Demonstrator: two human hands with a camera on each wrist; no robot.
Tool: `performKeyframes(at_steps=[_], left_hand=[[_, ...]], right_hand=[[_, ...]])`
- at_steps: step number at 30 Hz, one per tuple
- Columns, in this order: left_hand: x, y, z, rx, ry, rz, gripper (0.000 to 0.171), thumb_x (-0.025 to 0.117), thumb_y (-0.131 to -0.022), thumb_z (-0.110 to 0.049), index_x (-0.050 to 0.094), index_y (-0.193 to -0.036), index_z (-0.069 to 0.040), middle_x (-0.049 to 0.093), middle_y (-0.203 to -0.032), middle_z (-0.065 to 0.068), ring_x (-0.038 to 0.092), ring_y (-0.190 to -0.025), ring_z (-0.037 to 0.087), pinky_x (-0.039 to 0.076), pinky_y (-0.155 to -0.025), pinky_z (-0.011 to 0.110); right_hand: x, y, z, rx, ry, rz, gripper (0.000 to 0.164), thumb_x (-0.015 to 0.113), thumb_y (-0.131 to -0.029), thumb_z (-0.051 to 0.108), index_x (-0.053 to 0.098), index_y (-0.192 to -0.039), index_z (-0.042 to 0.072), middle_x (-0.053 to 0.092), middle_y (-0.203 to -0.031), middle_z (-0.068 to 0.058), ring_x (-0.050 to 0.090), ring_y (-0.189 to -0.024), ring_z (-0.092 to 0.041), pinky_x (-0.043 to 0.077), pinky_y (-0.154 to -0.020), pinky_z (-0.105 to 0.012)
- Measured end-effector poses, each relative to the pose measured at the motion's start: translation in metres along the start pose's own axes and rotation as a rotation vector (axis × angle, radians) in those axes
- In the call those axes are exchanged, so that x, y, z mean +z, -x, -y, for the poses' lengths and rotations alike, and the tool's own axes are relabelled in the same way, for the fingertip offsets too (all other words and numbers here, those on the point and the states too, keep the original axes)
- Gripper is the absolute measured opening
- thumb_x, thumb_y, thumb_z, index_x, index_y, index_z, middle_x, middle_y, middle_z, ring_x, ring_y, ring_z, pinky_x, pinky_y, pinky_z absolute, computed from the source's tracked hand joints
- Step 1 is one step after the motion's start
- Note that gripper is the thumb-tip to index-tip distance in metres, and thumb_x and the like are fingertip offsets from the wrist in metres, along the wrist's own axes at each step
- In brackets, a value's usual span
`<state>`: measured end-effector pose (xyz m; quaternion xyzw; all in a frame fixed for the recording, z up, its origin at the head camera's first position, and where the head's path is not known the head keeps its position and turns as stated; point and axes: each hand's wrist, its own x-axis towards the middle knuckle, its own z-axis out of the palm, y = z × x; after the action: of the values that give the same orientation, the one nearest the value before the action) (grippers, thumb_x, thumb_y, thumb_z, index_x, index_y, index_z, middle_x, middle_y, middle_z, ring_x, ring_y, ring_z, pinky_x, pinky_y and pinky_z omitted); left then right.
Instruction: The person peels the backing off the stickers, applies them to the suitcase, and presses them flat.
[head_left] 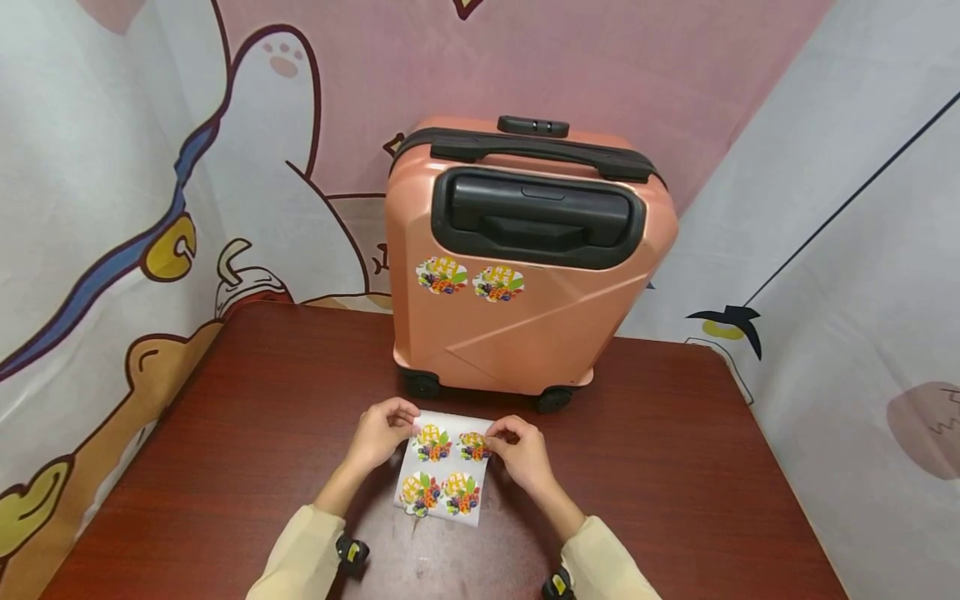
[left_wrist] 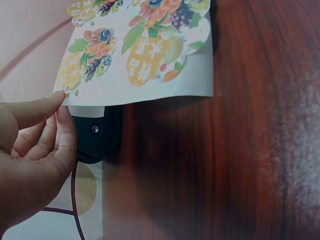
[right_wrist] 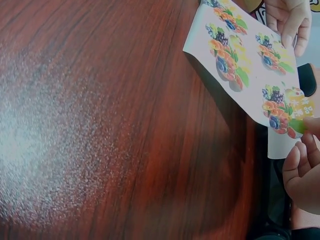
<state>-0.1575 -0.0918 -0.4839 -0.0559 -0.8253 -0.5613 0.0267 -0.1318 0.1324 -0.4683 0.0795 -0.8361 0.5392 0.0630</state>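
A white sheet of round fruit stickers (head_left: 444, 457) is held slightly above the table. My left hand (head_left: 381, 435) pinches its far left corner between thumb and fingers; the left wrist view shows this left hand (left_wrist: 37, 142) at the corner. The right hand (head_left: 522, 454) pinches the opposite far edge, beside a fruit sticker (head_left: 473, 447). In the right wrist view, that hand's (right_wrist: 305, 175) thumb lies over the sticker's (right_wrist: 280, 112) leaf end; whether the sticker is lifted I cannot tell. A white flap (right_wrist: 281, 145) of paper shows below the edge.
Behind the sheet stands an upright pink-orange suitcase (head_left: 517, 333) with black handles and wheels. Two matching stickers (head_left: 470, 280) are on its front, side by side at upper left. The brown table (head_left: 675, 467) meets cartoon-printed cloth (head_left: 337, 108) at the back and sides.
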Motion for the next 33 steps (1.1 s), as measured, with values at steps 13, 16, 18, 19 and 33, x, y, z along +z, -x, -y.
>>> performKeyframes(at_steps=[13, 16, 18, 19, 33], left_hand=[[0.001, -0.002, 0.004, -0.021, -0.012, -0.004, 0.016, 0.073, -0.069, 0.008, 0.064, -0.079, -0.001, 0.063, -0.072, 0.005, 0.059, -0.066, 0.016, 0.047, -0.059, 0.021], [0.001, -0.003, 0.005, -0.025, -0.012, -0.002, 0.016, 0.073, -0.069, 0.008, 0.064, -0.079, -0.001, 0.063, -0.072, 0.004, 0.059, -0.066, 0.016, 0.047, -0.059, 0.022], [0.001, -0.003, 0.005, -0.028, -0.012, -0.001, 0.016, 0.073, -0.069, 0.008, 0.064, -0.079, -0.002, 0.063, -0.071, 0.004, 0.059, -0.066, 0.016, 0.047, -0.059, 0.022], [0.001, -0.004, 0.005, -0.029, -0.014, -0.001, 0.016, 0.073, -0.069, 0.008, 0.064, -0.079, -0.002, 0.063, -0.071, 0.004, 0.059, -0.066, 0.016, 0.047, -0.059, 0.022], [-0.001, -0.005, 0.007, -0.035, -0.014, 0.001, 0.016, 0.072, -0.07, 0.008, 0.064, -0.079, -0.002, 0.063, -0.072, 0.004, 0.06, -0.067, 0.016, 0.047, -0.06, 0.022]], right_hand=[[0.002, -0.003, -0.024, 0.001, -0.011, 0.025, 0.016, 0.071, -0.07, -0.008, 0.065, -0.07, 0.007, 0.06, -0.072, -0.001, 0.055, -0.061, -0.008, 0.045, -0.052, -0.022], [0.002, -0.002, -0.024, -0.005, -0.013, 0.035, 0.016, 0.07, -0.07, -0.008, 0.065, -0.07, 0.006, 0.06, -0.071, -0.002, 0.054, -0.059, -0.008, 0.045, -0.05, -0.022], [0.001, -0.002, -0.023, -0.001, -0.01, 0.041, 0.016, 0.07, -0.071, -0.009, 0.065, -0.071, 0.006, 0.059, -0.071, -0.002, 0.054, -0.057, -0.008, 0.045, -0.049, -0.022], [0.001, -0.001, -0.022, 0.002, -0.01, 0.044, 0.015, 0.07, -0.071, -0.009, 0.065, -0.071, 0.006, 0.059, -0.071, -0.002, 0.054, -0.057, -0.008, 0.045, -0.049, -0.022], [-0.007, 0.003, 0.009, -0.022, -0.052, 0.107, 0.008, 0.066, -0.073, -0.012, 0.063, -0.074, -0.006, 0.059, -0.075, -0.018, 0.052, -0.055, -0.019, 0.042, -0.047, -0.02]])
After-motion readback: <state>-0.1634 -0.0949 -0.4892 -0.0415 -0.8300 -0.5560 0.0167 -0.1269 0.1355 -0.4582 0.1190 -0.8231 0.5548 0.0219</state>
